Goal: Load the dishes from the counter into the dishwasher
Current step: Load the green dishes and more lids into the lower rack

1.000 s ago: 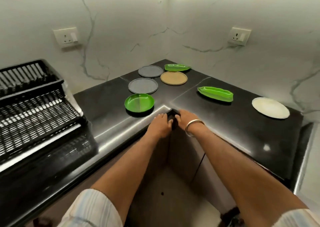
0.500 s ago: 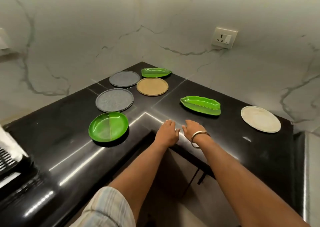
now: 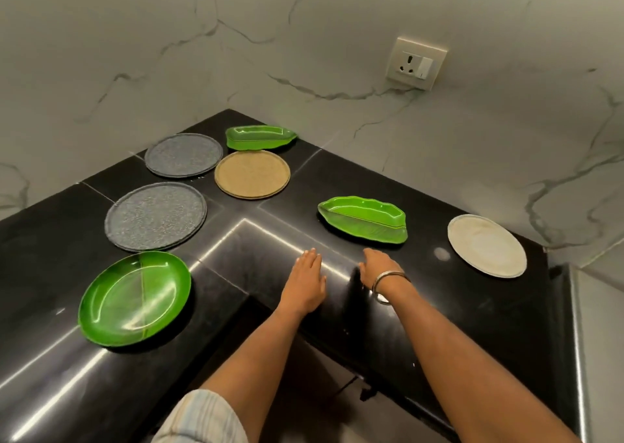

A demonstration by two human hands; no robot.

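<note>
Dishes lie spread on a black corner counter (image 3: pixel 50 240). A round green plate (image 3: pixel 134 298) sits nearest on the left, with a large grey plate (image 3: pixel 156 216) behind it and a smaller grey plate (image 3: pixel 184 154) further back. A tan plate (image 3: pixel 252 174) and a green leaf-shaped dish (image 3: pixel 259 136) lie near the corner. Another green leaf-shaped dish (image 3: pixel 363 219) lies to the right, and a white plate (image 3: pixel 486 245) beyond it. My left hand (image 3: pixel 305 282) and my right hand (image 3: pixel 380 268) hover flat over the counter's inner corner, fingers extended, holding nothing.
Marble-patterned walls meet behind the counter. A wall socket (image 3: pixel 416 63) is mounted on the right wall. The counter's right end (image 3: pixel 557 273) drops off beside a pale surface. Below the inner edge, cabinet fronts (image 3: pixel 324 385) show.
The view has swung right and closer, so the dish rack at left is out of sight. Both hands have lifted from the counter's inner edge and moved forward over the surface.
</note>
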